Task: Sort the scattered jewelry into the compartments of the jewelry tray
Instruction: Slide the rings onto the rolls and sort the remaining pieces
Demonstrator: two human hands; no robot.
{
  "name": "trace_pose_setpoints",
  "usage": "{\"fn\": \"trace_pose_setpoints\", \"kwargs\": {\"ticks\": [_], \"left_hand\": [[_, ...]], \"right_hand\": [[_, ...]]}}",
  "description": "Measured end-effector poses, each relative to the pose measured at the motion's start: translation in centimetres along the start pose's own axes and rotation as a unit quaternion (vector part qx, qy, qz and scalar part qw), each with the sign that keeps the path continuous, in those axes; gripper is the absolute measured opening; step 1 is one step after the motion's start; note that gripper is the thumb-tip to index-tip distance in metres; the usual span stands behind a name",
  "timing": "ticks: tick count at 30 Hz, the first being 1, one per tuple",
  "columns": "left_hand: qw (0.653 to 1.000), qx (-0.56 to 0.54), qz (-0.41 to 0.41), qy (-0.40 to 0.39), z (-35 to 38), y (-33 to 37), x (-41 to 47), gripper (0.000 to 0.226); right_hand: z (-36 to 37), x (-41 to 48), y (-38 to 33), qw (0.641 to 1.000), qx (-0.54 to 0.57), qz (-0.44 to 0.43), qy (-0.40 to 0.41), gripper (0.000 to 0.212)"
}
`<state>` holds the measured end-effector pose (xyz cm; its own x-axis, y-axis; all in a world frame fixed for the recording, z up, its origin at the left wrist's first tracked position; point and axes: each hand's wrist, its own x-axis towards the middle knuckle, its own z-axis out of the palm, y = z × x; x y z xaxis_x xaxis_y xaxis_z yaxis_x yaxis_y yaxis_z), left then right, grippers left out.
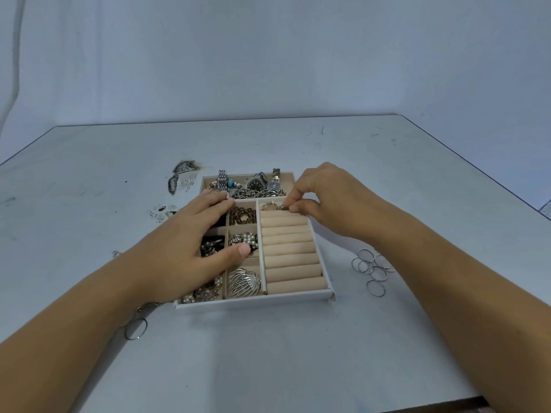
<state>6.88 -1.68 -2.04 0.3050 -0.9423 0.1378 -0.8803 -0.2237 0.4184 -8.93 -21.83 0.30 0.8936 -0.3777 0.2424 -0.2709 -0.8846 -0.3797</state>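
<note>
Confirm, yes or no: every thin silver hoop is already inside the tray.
No, a cluster of thin silver hoops lies on the table to the right of the jewelry tray, outside it.

You get soft, even light with a cool, blue-grey look. The desk [277, 362] is bright but dull, and shadows on it are faint. The whole picture is a little fuzzy, and things near the bottom corners look stretched wide.

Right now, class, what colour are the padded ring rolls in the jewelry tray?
The ring rolls are plain beige; the head view shows them best.
</note>
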Motion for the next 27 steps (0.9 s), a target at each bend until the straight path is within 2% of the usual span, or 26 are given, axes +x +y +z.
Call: {"fn": "trace_pose_setpoints", "kwargs": {"ticks": [8,12,16,21,23,27], "left_hand": [[1.000,0.007,-0.001,-0.004,-0.1,0.0,0.3,0.098],[0.999,0.023,0.019,0.014,-0.8,0.7,0.3,0.096],[0.996,0.026,0.076,0.025,-1.8,3.7,0.5,0.078],[0.989,0.047,0.139,0.003,-1.0,8.3,2.4,0.054],[0.986,0.047,0.160,-0.011,0.1,10.0,3.6,0.043],[0.983,0.072,0.164,-0.047,2.4,12.1,6.0,0.040]], "right_hand": [[-1.9,-1.6,0.6,0.998,0.025,-0.007,-0.052,0.024],[-5.4,-3.2,0.9,0.998,-0.013,0.026,-0.054,0.021],[-7.5,-6.3,2.6,0.993,-0.038,0.081,-0.076,0.015],[-6.0,-10.0,5.5,0.990,-0.030,0.124,-0.061,0.012],[-5.3,-10.8,6.1,0.992,-0.010,0.121,-0.045,0.012],[-4.8,-11.2,6.4,0.993,0.026,0.102,-0.046,0.017]]}}
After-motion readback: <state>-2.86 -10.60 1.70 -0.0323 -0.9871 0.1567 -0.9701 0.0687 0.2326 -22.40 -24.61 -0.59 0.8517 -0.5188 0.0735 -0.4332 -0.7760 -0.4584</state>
